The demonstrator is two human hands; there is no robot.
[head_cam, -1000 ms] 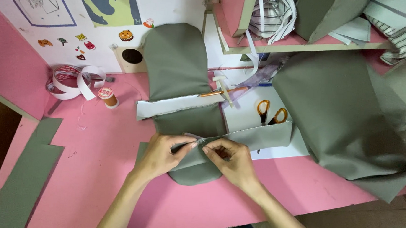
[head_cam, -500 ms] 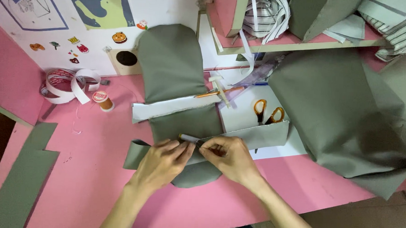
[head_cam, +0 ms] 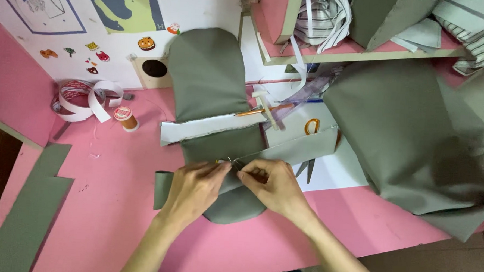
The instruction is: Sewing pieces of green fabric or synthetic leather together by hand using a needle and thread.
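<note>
The pink table (head_cam: 102, 222) carries everything. At its right end lies a big heap of green cloth (head_cam: 410, 138). Left of that heap, mid-table, a long rounded green fabric panel (head_cam: 207, 80) runs from the wall toward the person, crossed by a white strip (head_cam: 209, 127) and a narrower green fabric band (head_cam: 293, 150). At the panel's near end the left hand (head_cam: 193, 189) and right hand (head_cam: 272, 186) pinch the band together, fingers closed on it. Orange-handled scissors (head_cam: 311, 127) lie just right of the panel; a thread spool (head_cam: 125, 117) stands left of it

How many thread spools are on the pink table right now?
1: the orange thread spool stands upright left of the long green fabric piece, beside the white tape coil. More may be hidden under the fabric.
</note>
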